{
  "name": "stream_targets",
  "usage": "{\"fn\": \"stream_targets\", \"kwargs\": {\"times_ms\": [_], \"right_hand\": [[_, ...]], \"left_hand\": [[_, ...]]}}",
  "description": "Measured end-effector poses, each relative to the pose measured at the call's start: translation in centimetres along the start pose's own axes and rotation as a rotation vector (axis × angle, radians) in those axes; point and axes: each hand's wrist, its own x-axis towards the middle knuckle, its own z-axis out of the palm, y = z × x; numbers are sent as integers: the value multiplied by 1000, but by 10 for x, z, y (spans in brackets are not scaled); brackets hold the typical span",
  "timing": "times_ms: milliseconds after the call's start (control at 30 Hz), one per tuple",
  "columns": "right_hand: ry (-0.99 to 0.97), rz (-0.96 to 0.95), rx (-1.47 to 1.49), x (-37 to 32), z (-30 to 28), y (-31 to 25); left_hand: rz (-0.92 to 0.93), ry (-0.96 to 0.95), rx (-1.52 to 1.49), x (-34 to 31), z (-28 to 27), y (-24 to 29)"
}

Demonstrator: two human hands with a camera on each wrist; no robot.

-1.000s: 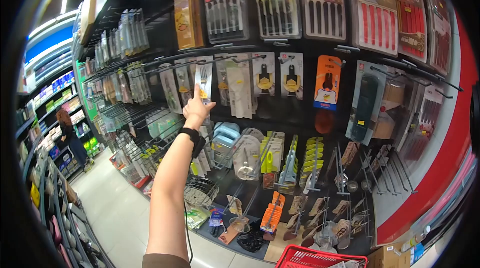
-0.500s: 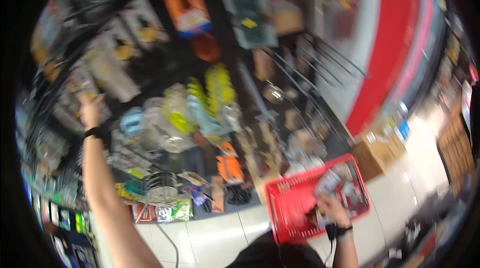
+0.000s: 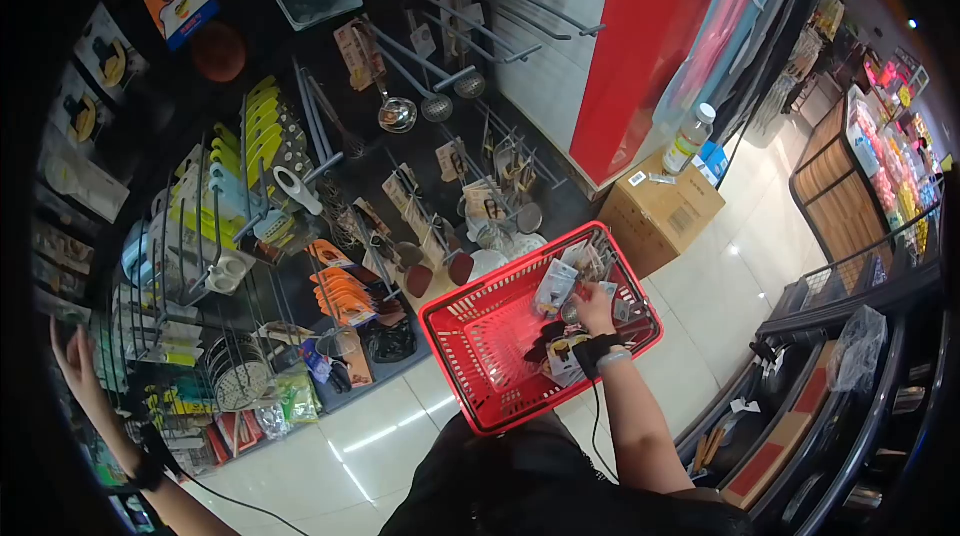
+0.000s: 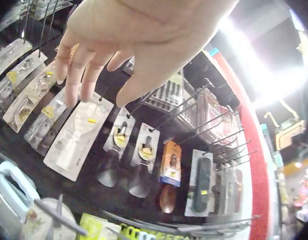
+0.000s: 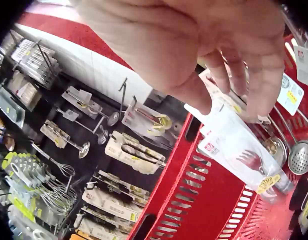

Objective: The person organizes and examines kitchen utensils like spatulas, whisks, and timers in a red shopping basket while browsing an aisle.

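My left hand [image 3: 75,361] is raised at the far left of the head view. In the left wrist view, its loosely spread fingers overlap hanging utensil packs, close to a white packaged utensil [image 4: 76,140], and hold nothing. Over the red shopping basket [image 3: 510,267], my right hand [image 3: 597,308] reaches down among packaged utensils. A clear-packed fork [image 5: 249,159] slants below its thumb and fingers in the right wrist view. The fingers are relaxed and a gap shows between thumb and fingertips. A slotted metal ladle [image 5: 300,157] and other packs lie beside it.
Metal hooks with ladles [image 3: 397,114], whisks and lime-green packs [image 3: 265,131] jut out from the dark display wall. A cardboard box [image 3: 662,211] with a bottle [image 3: 690,139] on it stands behind the basket. Dark shelving [image 3: 850,426] lines the right. Cables hang from both wrists.
The head view has swung down and right, from the hanging fork packs to the basket. My left hand pointed at a packaged fork earlier; its fingers are now spread. My right hand stays in the basket.
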Motion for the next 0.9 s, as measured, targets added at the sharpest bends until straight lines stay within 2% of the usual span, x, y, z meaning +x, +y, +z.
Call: {"fn": "stream_targets", "kwargs": {"times_ms": [33, 100, 133, 167, 267, 367, 400, 467, 500, 533, 567, 633, 700, 767, 833, 900], "right_hand": [[-3, -9, -1, 1, 6, 0], [204, -269, -30, 2, 20, -9], [141, -200, 35, -2, 11, -31], [134, -210, 37, 2, 14, -33], [36, -84, -101, 12, 21, -38], [-93, -193, -248, 25, 29, -15], [-43, -206, -243, 29, 35, -10], [-70, -226, -243, 33, 38, -1], [-93, -241, -249, 33, 39, 2], [39, -406, -283, 30, 41, 4], [39, -413, -283, 27, 39, 3], [-5, -554, -256, 22, 35, -3], [-8, -576, -155, 18, 30, -13], [-157, -668, -1, 3, -4, -52], [-160, -776, 48, -8, -41, -89], [-303, -824, 152, -26, -87, -135]], "left_hand": [[-29, -68, 7, -25, 9, 32], [-140, -144, 57, -64, 24, 77], [-195, -182, 25, -83, 29, 83], [-240, -240, 4, -97, 35, 92], [-300, -372, -1, -127, 46, 114], [-398, -401, -2, -151, 62, 141], [-425, -423, -18, -158, 64, 142], [-477, -455, -16, -170, 72, 144], [-475, -465, -23, -175, 79, 150], [-465, -487, -69, -183, 86, 150], [-454, -508, -118, -191, 95, 149], [-439, -626, -35, -209, 116, 150], [-244, -760, -65, -222, 144, 168], [-205, -872, -161, -239, 173, 179], [-239, -1013, -205, -250, 201, 184], [-109, -982, -275, -269, 234, 175]]}}
